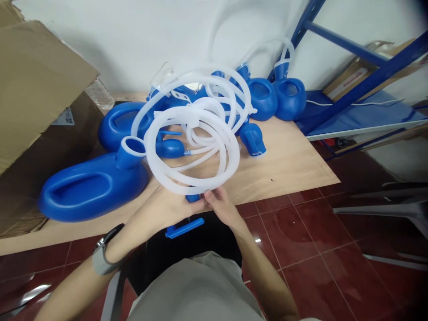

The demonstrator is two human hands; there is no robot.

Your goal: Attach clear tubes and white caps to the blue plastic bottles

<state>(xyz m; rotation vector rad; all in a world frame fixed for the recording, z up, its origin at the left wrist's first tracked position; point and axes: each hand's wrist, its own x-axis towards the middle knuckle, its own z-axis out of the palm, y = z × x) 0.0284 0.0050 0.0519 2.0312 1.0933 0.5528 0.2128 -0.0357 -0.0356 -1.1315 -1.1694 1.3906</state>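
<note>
A coiled white corrugated tube (194, 188) hangs in front of me at the table's near edge. My left hand (175, 205) is closed round a blue plastic part with a flat handle (185, 228), which sticks out below the fingers. My right hand (223, 208) meets it from the other side, with thumb and fingers pinched at the tube's lower edge. The fingers hide how tube and blue part join. Left of the coil lies a large blue urinal bottle (93, 187) with a white-rimmed open mouth. A smaller blue handled piece (253, 139) lies to the right.
More blue bottles (290, 99) with white tubes stand along the wall. A big open cardboard box (36, 89) takes up the table's left end. To the right are a blue metal shelf (361, 111) and a grey chair (384, 209). The wooden table (284, 165) ends just before my body.
</note>
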